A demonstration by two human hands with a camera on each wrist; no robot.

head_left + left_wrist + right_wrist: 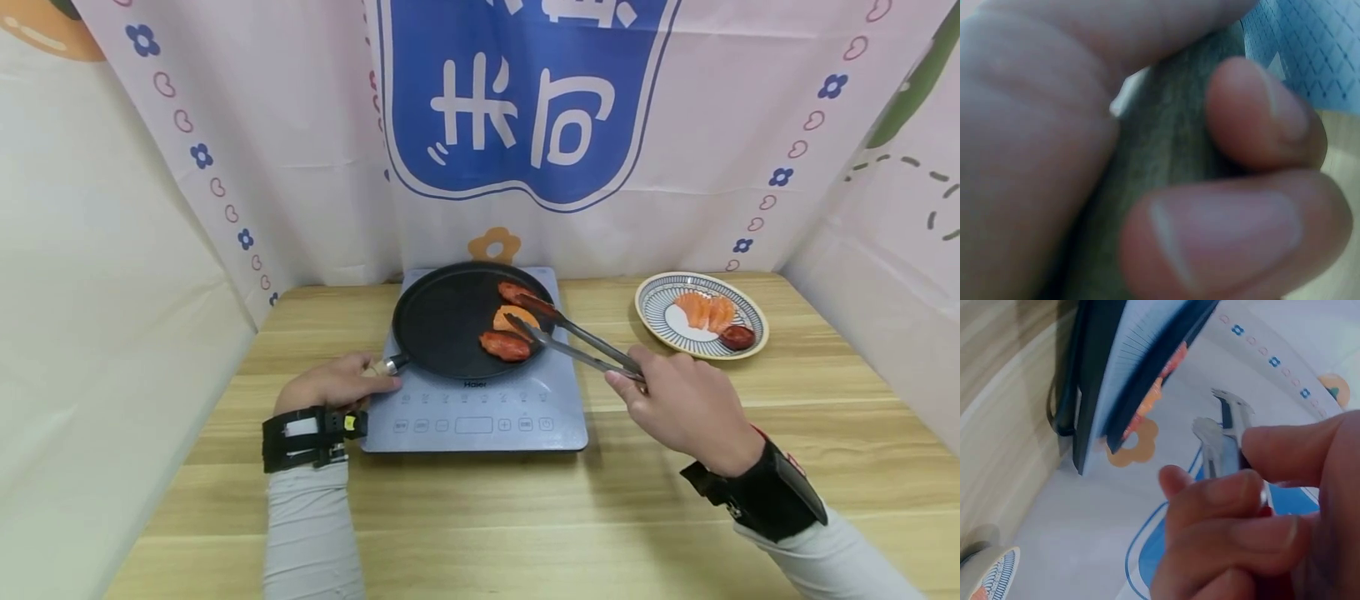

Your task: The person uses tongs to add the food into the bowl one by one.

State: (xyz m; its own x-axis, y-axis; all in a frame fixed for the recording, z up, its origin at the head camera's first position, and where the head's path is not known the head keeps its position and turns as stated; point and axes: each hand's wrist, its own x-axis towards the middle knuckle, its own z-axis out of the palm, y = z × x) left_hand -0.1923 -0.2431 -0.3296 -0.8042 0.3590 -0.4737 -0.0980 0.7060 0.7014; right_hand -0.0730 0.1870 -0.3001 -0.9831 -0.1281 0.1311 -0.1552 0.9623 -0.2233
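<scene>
A black frying pan sits on the induction cooker. My left hand grips its wooden handle; in the left wrist view, fingers curl around that handle. My right hand holds metal tongs, their tips spread over food at the pan's right side. An orange slice lies there between a reddish piece behind it and another reddish piece like a chicken wing in front. Whether the tongs touch any piece, I cannot tell.
To the right stands a patterned plate bearing orange slices and a dark red piece. The wooden table meets a printed cloth behind the cooker. Cloth walls flank both sides.
</scene>
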